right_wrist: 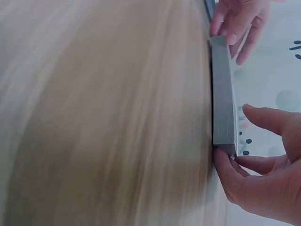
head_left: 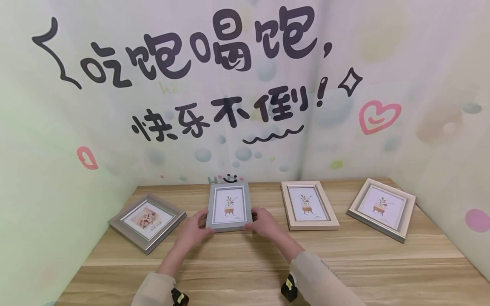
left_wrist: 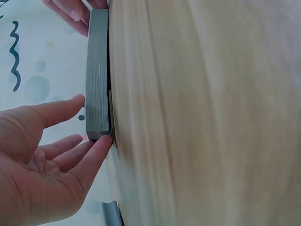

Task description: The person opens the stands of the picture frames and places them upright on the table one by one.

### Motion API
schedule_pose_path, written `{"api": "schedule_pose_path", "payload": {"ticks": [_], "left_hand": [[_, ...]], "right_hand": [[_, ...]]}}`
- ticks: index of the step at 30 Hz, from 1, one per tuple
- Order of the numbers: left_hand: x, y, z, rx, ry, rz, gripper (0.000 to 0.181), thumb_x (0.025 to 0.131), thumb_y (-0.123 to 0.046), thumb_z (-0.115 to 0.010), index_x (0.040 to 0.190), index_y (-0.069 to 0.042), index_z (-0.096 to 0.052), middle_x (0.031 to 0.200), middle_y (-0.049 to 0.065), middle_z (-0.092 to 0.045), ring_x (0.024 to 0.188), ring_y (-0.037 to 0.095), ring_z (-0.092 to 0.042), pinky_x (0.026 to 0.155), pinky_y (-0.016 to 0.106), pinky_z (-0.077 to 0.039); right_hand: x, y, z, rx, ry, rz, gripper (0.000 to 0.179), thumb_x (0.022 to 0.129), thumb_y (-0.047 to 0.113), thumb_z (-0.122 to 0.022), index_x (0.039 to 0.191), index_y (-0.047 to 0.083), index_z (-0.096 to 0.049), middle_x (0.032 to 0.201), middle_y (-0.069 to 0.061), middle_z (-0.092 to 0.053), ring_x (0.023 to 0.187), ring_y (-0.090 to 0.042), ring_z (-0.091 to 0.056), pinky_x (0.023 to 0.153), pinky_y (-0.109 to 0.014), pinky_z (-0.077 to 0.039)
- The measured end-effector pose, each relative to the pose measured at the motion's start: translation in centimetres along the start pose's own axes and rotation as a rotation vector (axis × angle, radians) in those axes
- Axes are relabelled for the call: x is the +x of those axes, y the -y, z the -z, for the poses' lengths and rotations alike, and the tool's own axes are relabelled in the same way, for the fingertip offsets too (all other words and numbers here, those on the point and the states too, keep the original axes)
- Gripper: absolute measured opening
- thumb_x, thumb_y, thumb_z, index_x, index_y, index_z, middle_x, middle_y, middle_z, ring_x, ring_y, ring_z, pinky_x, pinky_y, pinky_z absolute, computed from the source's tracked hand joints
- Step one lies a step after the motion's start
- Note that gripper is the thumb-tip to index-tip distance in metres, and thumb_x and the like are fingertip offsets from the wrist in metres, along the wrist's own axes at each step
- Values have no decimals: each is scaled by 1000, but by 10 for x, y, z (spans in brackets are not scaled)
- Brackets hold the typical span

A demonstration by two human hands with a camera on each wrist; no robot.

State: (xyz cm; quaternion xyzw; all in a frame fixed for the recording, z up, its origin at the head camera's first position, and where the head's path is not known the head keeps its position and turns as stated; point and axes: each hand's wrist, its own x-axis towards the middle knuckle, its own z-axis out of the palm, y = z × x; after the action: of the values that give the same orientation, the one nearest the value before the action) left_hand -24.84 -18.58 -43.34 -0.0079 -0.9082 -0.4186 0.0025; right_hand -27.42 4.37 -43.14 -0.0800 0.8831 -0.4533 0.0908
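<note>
A grey picture frame (head_left: 211,212) with a plant-in-a-pot print lies face up near the back of the wooden table, between both hands. At its left side is my left hand (head_left: 192,229); in the left wrist view, its fingers (left_wrist: 96,157) touch the frame's edge while the thumb stays apart, extended above the face. Opposite it, my right hand (head_left: 265,223) touches the right side. The right wrist view shows those fingers (right_wrist: 228,176) against the frame's corner, with the thumb raised off it. A narrow dark gap shows under the frame.
Left of the hands, a brownish frame (head_left: 139,239) with a floral print lies turned at an angle. To the right are a cream frame (head_left: 314,225) and an angled beige frame (head_left: 407,214). A printed curtain (head_left: 268,161) stands behind the table (head_left: 237,272).
</note>
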Motion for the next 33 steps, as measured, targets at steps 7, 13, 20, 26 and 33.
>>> {"api": "schedule_pose_path", "payload": {"ticks": [7,13,20,26,33], "left_hand": [[0,0,2,-96,-18,20,57,88,-2,-70,138,10,-48,141,32,-52,124,44,-59,104,49,-51],[0,-1,3,-110,-46,9,48,89,-2,-67,133,11,-54,134,31,-58,121,43,-61,101,47,-54],[-1,-2,2,-176,-66,52,46,89,2,-66,132,11,-54,133,30,-58,116,41,-64,80,36,-62],[-3,-5,2,-197,-68,63,46,88,3,-67,132,11,-55,133,30,-58,113,41,-66,76,35,-63],[-4,-8,2,-186,-93,40,46,86,6,-67,131,7,-58,134,28,-60,111,39,-68,76,35,-63]], "right_hand": [[0,2,2,142,-45,-58,55,84,7,-74,133,-9,-54,122,-21,-65,106,-28,-62,95,-42,-54],[3,-1,3,196,-57,-68,56,84,-3,-70,136,-12,-51,121,-23,-64,100,-26,-64,85,-33,-58],[3,-6,4,262,-41,-98,53,85,-5,-68,135,-9,-51,120,-25,-66,95,-23,-67,77,-29,-59],[-2,-7,6,235,-34,-67,52,85,-6,-68,134,-11,-51,115,-25,-67,94,-24,-67,76,-31,-59],[-7,-6,6,142,-48,-21,56,83,-6,-71,133,-13,-48,112,-22,-65,103,-29,-64,88,-38,-58]]}}
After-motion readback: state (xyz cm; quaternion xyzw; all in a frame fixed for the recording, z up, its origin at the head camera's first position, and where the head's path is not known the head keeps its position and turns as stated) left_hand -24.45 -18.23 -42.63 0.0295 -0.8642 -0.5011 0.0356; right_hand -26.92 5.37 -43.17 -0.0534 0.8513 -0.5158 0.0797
